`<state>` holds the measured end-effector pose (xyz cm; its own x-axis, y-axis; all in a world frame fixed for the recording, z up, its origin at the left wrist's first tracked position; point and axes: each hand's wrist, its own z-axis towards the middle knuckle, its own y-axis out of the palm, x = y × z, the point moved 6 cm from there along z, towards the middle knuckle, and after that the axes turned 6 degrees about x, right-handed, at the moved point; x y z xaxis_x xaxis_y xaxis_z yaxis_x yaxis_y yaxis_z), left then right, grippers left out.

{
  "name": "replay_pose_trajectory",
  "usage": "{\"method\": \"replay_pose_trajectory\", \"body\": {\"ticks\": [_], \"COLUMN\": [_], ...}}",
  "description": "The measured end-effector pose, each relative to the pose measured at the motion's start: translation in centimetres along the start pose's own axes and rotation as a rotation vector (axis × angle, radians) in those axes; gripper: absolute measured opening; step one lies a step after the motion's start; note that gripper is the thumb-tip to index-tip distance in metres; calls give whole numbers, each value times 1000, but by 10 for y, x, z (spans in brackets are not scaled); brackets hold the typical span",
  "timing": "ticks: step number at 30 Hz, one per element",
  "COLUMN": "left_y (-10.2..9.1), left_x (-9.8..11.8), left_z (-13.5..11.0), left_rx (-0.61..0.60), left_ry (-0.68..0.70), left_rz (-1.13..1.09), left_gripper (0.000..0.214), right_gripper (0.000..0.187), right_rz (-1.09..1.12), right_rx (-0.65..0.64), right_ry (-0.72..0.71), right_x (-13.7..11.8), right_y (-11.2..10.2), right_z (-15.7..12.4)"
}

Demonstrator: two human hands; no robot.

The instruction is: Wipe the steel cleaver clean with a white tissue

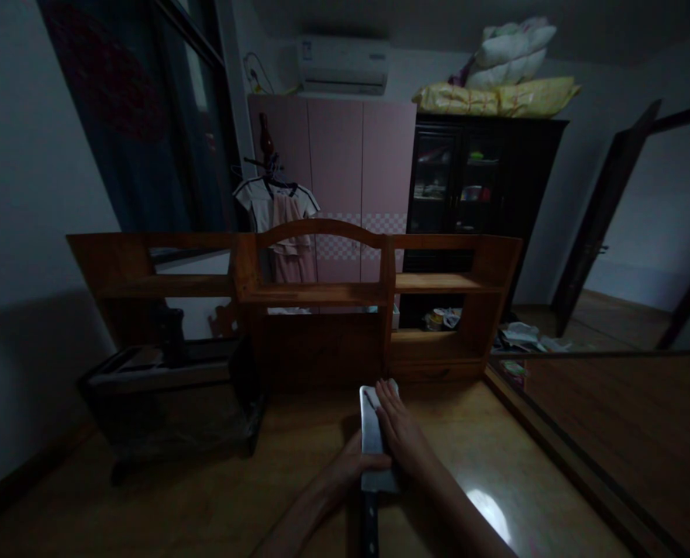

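A cleaver with a broad pale metal blade and a black riveted handle is held over the wooden surface, its handle toward me and its blade pointing away. My left hand grips the blade near the handle, the thumb lying across its face and the other fingers hidden beneath. On the right part of the blade, my right hand lies flat with its fingers stretched out toward the far end. A small dark line marks the blade beside the right fingertips. Both hands touch the cleaver, and the handle itself is free.
Beyond my hands stands a wooden shelf unit with a low drawer at right. A dark glass tank sits on the left of the yellowish wooden surface. A raised edge runs along the right. Wardrobes stand behind.
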<state>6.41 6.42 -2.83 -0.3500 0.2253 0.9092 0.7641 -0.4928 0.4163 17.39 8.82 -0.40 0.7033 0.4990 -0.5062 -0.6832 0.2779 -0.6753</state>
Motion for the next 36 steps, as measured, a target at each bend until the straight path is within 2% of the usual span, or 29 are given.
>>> {"method": "replay_pose_trajectory", "body": {"ticks": [4,7,11,15,17,20,24,29,36], "left_y": [-1,-2,-2,3,4,4,6,10,-2], "left_x": [-1,-3,-1,4,6,6,10,9,-3], "left_z": [-3,-4,-1,0,-1,-3,-6,-7,-5], "left_rx": [76,94,71,0,-17,-20,-24,-72,22], "left_ry": [-45,-68,-35,46,76,41,17,-15,-73], "left_rz": [45,54,68,60,73,67,66,9,41], "left_gripper": [83,81,84,92,92,92,90,91,86], "right_gripper": [58,58,50,46,45,45,47,50,56], "right_rz": [24,0,-34,3,22,25,9,33,65], "right_rx": [85,87,47,-85,-134,-163,-142,-48,45], "right_ry": [95,91,-34,-171,-196,-185,-149,-29,133], "right_x": [23,25,3,-30,-42,-46,-36,-7,18], "right_y": [4,5,-1,-3,-3,-4,-4,-2,4], "right_z": [-3,-2,-1,-5,-7,-7,-6,-7,-10]}}
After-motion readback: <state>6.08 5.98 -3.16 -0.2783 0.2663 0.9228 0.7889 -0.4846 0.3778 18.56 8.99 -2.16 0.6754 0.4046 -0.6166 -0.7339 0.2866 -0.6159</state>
